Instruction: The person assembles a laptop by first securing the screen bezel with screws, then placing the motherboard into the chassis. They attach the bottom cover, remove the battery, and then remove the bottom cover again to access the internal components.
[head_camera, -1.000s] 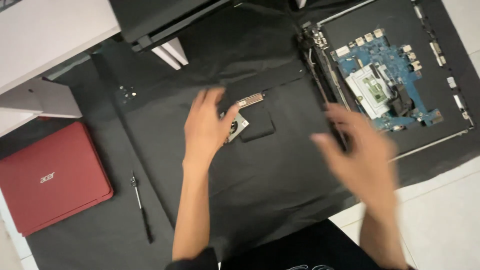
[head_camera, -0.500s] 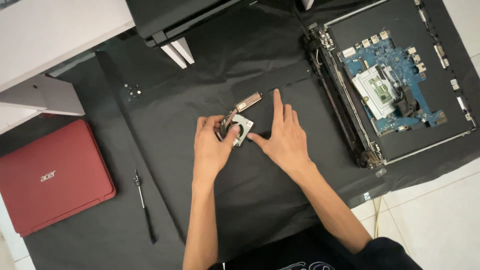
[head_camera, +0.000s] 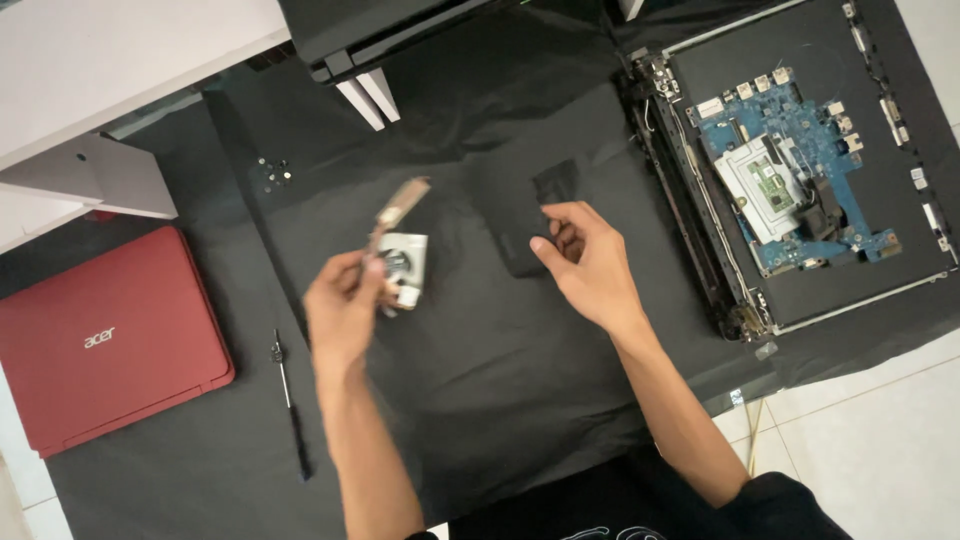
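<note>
Cooling fan assembly (head_camera: 402, 262), a small white-and-grey laptop fan with a copper-coloured heat pipe running up from it, sits just left of the frame's centre, lifted in the left hand (head_camera: 342, 312). That hand's fingers are clamped on the fan's left edge, thumb and fingertips pinching it; the picture is slightly blurred here, so the exact grip is hard to tell. The right hand (head_camera: 590, 262) is at the centre of the frame, its fingers curled together on the near edge of a flat black rectangular part (head_camera: 535, 215) that lies on the black cloth (head_camera: 480, 400) covering the work surface.

At the upper right lies an opened black laptop chassis (head_camera: 800, 170), serving as the only tray-like holder in view: inside it sit a blue circuit board (head_camera: 800, 135) and a silver rectangular shield plate (head_camera: 755, 185), with small connectors along the board's upper edge.

To the lower left of the left hand, a slim black-handled screwdriver (head_camera: 290, 405) lies on the cloth, well apart from the fan. A closed red laptop (head_camera: 100, 340) rests at the left edge of the frame. A small cluster of screws (head_camera: 275, 172) sits on the cloth at the upper left, near a white table (head_camera: 110, 60). A dark laptop lid (head_camera: 370, 30) overhangs the top edge. Pale floor tiles (head_camera: 880, 430) show at the lower right. Nothing lies between the two hands.
</note>
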